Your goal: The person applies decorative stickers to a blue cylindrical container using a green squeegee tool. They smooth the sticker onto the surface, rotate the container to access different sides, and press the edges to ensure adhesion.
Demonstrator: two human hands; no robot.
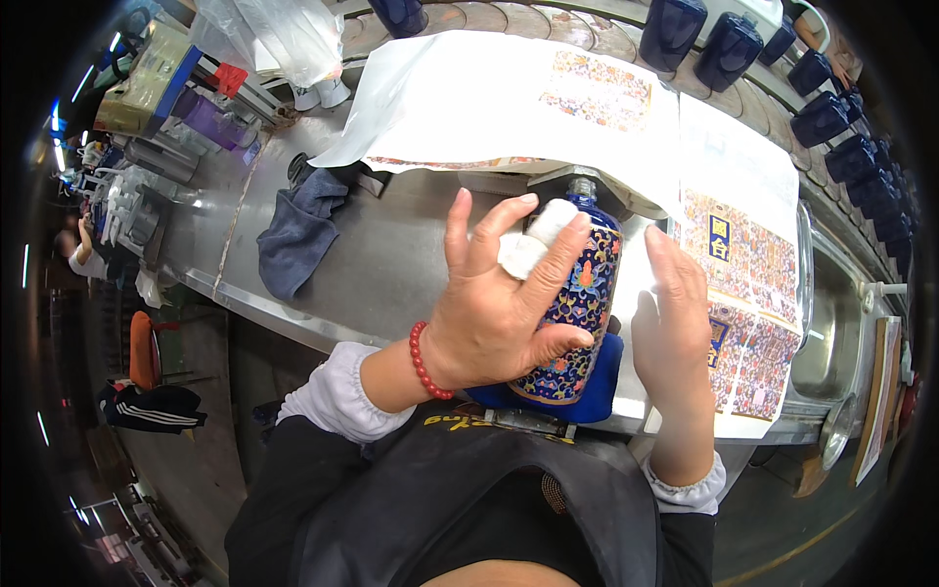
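Note:
A dark blue bottle [592,245] with a colourful floral pattern lies with its clear threaded neck pointing away from me and its base towards me. Beneath its near end is a blue padded support [608,357]. My left hand [499,308], with a red bead bracelet at the wrist, is over the bottle, its thumb and index finger stretched across the pattern. A soft white pad [525,254] sits among its fingers; part of it is hidden. To the right of the bottle, my right hand [675,318] is raised with straight fingers and holds nothing.
Printed patterned sheets [743,293] and a large white sheet [450,98] cover the bench's far and right parts. A grey-blue cloth [301,230] lies left on the metal bench. Several blue bottles [673,34] stand on the curved conveyor beyond. At right is a metal sink [831,323].

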